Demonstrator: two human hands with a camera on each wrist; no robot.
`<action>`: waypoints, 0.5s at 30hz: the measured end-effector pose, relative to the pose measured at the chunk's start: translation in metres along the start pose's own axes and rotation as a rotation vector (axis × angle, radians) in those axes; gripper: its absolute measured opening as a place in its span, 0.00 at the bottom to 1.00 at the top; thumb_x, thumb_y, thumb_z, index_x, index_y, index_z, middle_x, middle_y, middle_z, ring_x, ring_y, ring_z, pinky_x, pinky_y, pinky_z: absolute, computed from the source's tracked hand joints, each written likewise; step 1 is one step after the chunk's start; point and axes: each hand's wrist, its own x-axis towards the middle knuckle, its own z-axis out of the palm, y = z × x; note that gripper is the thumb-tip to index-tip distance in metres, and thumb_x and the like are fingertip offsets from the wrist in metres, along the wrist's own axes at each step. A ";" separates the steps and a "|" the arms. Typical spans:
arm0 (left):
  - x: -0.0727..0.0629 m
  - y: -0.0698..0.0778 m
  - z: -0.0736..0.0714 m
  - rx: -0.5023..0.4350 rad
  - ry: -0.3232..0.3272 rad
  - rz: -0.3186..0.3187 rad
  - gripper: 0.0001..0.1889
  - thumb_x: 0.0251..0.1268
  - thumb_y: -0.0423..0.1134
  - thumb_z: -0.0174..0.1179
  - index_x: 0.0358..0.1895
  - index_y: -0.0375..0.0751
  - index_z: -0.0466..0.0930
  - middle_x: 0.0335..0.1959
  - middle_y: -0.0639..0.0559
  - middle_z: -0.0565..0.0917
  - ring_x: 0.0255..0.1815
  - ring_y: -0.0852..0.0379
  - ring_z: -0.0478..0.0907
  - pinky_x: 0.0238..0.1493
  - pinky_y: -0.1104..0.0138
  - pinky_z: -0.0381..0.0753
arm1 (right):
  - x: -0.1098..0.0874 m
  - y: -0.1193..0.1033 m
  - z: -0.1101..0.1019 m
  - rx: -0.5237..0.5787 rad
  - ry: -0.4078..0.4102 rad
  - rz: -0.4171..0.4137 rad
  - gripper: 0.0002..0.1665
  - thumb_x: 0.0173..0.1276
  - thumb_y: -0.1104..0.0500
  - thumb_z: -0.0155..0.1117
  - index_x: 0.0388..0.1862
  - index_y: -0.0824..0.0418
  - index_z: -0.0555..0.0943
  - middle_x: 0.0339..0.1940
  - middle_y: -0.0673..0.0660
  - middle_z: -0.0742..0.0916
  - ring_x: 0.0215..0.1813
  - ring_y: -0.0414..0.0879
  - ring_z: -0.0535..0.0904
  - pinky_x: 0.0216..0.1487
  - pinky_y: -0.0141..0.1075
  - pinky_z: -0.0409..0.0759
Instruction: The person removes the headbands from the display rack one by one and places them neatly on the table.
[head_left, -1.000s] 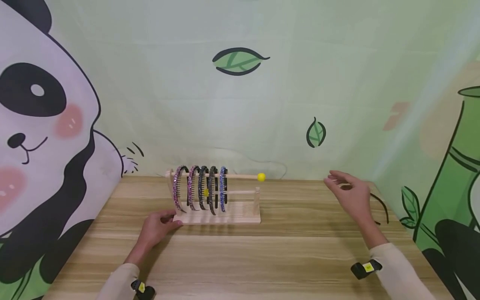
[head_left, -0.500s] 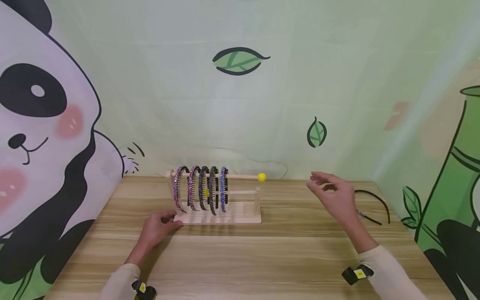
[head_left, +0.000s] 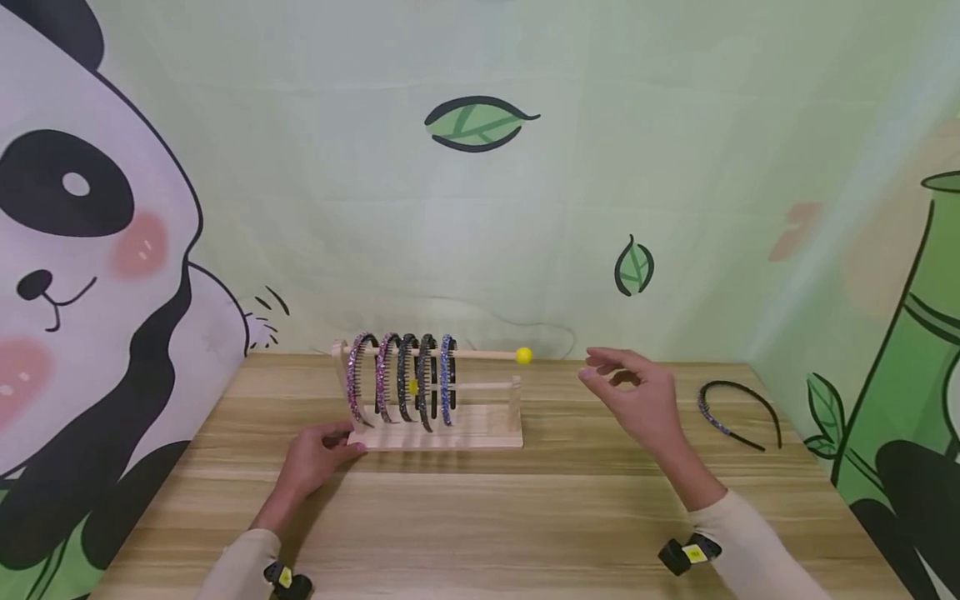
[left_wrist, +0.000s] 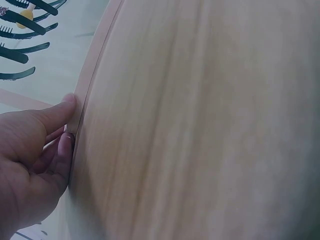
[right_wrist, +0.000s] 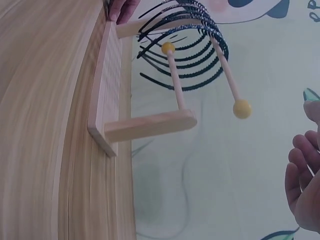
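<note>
A pale wooden headband rack (head_left: 483, 438) stands left of centre in the head view. My left hand (head_left: 313, 458) pinches the left end of its base between thumb and fingers; the left wrist view shows the thumb (left_wrist: 68, 100) at the base's edge. On the upper rod hang several glittery toothed headbands: pink ones at left, black ones in the middle, a blue headband (head_left: 446, 379) at right. My right hand (head_left: 641, 400), holding nothing, hovers right of the rod's yellow ball (head_left: 523, 356) with fingers loosely bent.
A loose black headband with blue glitter (head_left: 711, 421) lies on the wood-grain table (head_left: 525, 525) at the right. A second, lower rod with a yellow ball (right_wrist: 168, 48) sticks out from the rack's shorter post (right_wrist: 150, 126). Behind the table hangs a green backdrop (head_left: 525, 250) with panda drawings.
My right hand has moved left toward the rack, away from the loose headband, which now shows whole. My left hand and the rack have stayed in place.
</note>
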 end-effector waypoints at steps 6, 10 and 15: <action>-0.002 0.000 0.001 -0.009 -0.008 -0.007 0.25 0.64 0.42 0.72 0.61 0.33 0.82 0.55 0.37 0.86 0.51 0.47 0.83 0.54 0.51 0.81 | -0.002 -0.004 0.014 0.049 -0.022 0.003 0.16 0.62 0.64 0.77 0.49 0.64 0.89 0.43 0.59 0.91 0.39 0.37 0.83 0.39 0.28 0.81; -0.002 0.000 0.001 -0.004 -0.005 -0.001 0.25 0.64 0.41 0.72 0.61 0.33 0.82 0.55 0.37 0.86 0.52 0.46 0.84 0.55 0.50 0.81 | -0.004 -0.006 0.026 0.072 -0.043 0.006 0.15 0.62 0.64 0.78 0.48 0.62 0.89 0.44 0.57 0.91 0.40 0.38 0.83 0.39 0.30 0.82; -0.001 -0.001 0.001 0.000 -0.005 -0.002 0.25 0.64 0.42 0.72 0.61 0.33 0.82 0.55 0.37 0.86 0.53 0.45 0.84 0.55 0.50 0.81 | -0.008 -0.010 0.040 0.087 -0.073 0.024 0.15 0.62 0.61 0.78 0.48 0.62 0.89 0.44 0.56 0.91 0.40 0.41 0.84 0.39 0.33 0.84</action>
